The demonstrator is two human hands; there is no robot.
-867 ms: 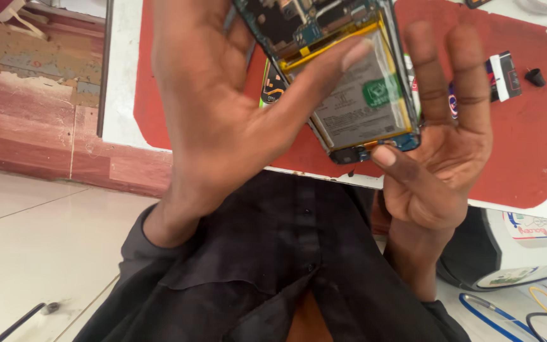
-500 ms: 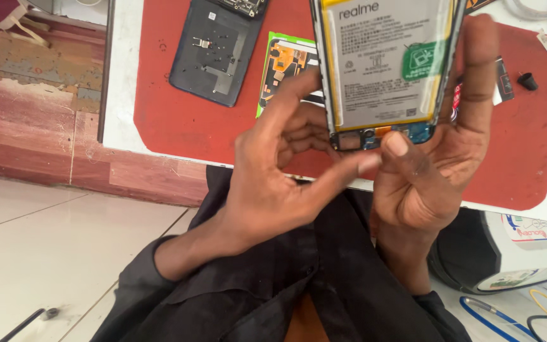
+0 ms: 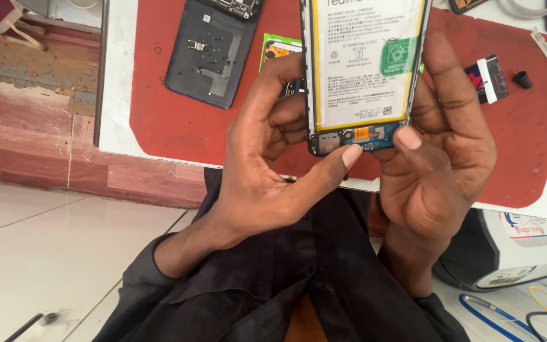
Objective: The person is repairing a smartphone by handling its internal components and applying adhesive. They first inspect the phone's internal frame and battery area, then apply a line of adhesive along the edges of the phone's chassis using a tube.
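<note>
I hold an opened phone (image 3: 362, 69) upright in front of me, its back off, showing a white battery with a green sticker and a small blue board at the bottom edge. My left hand (image 3: 267, 171) grips its lower left side, thumb tip pressed on the bottom edge. My right hand (image 3: 441, 158) cups the lower right side, thumb on the bottom corner and fingers behind the frame. The phone's top runs out of view.
Below the phone lies a red mat (image 3: 178, 126) on a white table (image 3: 115, 82). A dark phone back cover (image 3: 213, 50) rests on the mat at upper left. Small parts (image 3: 489, 79) lie at right. A white device (image 3: 527, 247) and cables sit on the floor.
The phone turned from tilted to upright and came closer to the camera. My left hand slid from covering its back down to the lower left edge.
</note>
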